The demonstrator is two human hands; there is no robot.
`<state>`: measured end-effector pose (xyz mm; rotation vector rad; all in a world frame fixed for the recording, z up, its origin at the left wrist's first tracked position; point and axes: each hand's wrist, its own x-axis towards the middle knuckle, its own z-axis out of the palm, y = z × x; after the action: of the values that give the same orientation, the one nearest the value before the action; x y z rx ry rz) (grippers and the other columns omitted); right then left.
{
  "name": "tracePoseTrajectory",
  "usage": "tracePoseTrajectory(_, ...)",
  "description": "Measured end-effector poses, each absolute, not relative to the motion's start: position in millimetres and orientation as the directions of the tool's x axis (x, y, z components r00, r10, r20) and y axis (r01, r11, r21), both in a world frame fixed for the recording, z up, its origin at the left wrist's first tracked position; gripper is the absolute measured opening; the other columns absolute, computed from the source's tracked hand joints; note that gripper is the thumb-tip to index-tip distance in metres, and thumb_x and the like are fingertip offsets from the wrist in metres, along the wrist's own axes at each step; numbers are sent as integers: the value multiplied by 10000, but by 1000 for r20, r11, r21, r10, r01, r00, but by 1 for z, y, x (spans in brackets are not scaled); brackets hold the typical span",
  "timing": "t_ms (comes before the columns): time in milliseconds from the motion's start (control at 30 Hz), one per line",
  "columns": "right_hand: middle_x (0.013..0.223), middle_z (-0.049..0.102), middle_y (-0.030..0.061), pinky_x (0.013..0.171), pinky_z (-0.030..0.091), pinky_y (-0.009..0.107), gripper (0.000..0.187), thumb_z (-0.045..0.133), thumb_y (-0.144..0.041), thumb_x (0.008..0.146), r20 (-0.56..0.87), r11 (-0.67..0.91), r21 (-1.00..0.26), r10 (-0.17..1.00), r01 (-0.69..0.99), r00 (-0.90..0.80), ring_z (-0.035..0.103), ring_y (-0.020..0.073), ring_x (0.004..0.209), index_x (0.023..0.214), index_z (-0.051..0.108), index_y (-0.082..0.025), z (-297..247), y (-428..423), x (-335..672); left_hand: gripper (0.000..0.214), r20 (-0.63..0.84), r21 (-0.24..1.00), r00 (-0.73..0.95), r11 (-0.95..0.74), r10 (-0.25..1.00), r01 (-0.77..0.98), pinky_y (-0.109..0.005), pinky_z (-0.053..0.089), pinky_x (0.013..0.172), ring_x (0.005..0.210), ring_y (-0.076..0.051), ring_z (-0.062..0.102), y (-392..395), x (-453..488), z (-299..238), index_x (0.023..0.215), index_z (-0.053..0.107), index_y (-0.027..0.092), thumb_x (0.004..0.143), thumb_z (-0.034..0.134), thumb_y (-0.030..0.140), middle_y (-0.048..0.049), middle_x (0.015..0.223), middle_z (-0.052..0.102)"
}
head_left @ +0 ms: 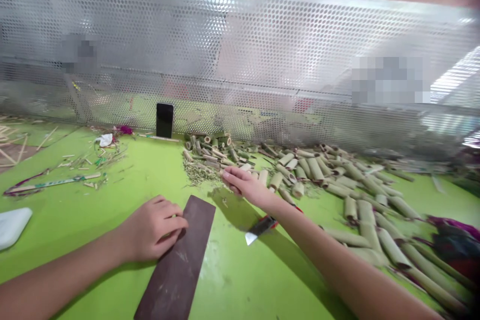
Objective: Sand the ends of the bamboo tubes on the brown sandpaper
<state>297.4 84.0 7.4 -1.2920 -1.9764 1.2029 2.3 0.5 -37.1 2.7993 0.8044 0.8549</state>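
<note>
My left hand (152,227) lies in a loose curl against the edge of a long dark brown board (176,265), with nothing visible in its fingers. My right hand (243,185) stretches over the green tabletop (232,280), its fingertips on a short bamboo tube (240,167) at the edge of a large heap of cut bamboo tubes (315,170). Whether those fingers grip the tube is hidden. Just below my right wrist, a small steel blade (257,232) with red parts lies on the table, partly hidden by my forearm.
A black phone (165,120) stands against a perforated metal screen (240,50) along the far edge. Bamboo splinters and shavings (75,165) lie at the left, near a white pad (11,227). A dark cloth with magenta parts (453,242) sits at the right edge.
</note>
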Motion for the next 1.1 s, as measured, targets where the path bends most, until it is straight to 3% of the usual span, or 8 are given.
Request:
tracePoseTrajectory(200, 692, 347, -75, 514, 194, 254, 515, 695, -652, 838, -124, -7, -970, 873, 242, -471, 237, 78, 539, 1050, 593, -194, 5, 79, 296, 209, 465, 250, 699, -838, 544, 486, -352, 462, 808, 825, -175, 633, 2, -1, -37, 1040, 706, 172, 942, 541, 87, -51, 974, 718)
tracePoseTrajectory(300, 654, 297, -91, 521, 166, 258, 555, 712, -683, 809, -143, -59, -981, 859, 182, -492, 206, 78, 535, 1044, 617, -190, 1, 79, 294, 219, 442, 240, 705, -830, 555, 504, -350, 460, 788, 822, -181, 630, 3, -2, -34, 1048, 714, 171, 956, 528, 101, -57, 973, 719)
tracePoseTrajectory(733, 720, 484, -21, 561, 295, 271, 400, 569, -585, 954, -89, 127, -897, 886, 423, -455, 398, 123, 604, 976, 647, -193, 7, 61, 280, 240, 441, 213, 702, -825, 559, 523, -350, 470, 788, 825, -180, 640, 3, -2, -31, 1047, 730, 171, 996, 496, 154, -53, 965, 731)
tracePoseTrajectory(867, 794, 542, -1, 652, 388, 287, 333, 554, -510, 985, -93, 137, -929, 811, 343, -578, 479, 139, 693, 976, 635, -187, 6, 36, 258, 301, 483, 258, 609, -767, 629, 588, -365, 493, 813, 873, -193, 662, 3, -1, -31, 1150, 690, 172, 1057, 468, 353, -61, 999, 740)
tracePoseTrajectory(967, 904, 606, 29, 758, 446, 317, 294, 556, -476, 996, -104, 129, -946, 749, 299, -654, 551, 171, 822, 1012, 627, -191, 4, 16, 242, 498, 466, 283, 544, -700, 698, 656, -368, 501, 777, 845, -207, 657, 2, 0, -29, 1253, 625, 170, 1021, 478, 585, -64, 985, 731)
tracePoseTrajectory(1100, 983, 614, 49, 853, 449, 356, 334, 468, -494, 1042, -96, 218, -907, 728, 362, -679, 559, 203, 929, 1020, 621, -198, 5, 4, 236, 553, 449, 280, 568, -712, 690, 644, -327, 460, 689, 737, -187, 620, 0, 1, -27, 1060, 648, 162, 1006, 426, 666, -40, 868, 702)
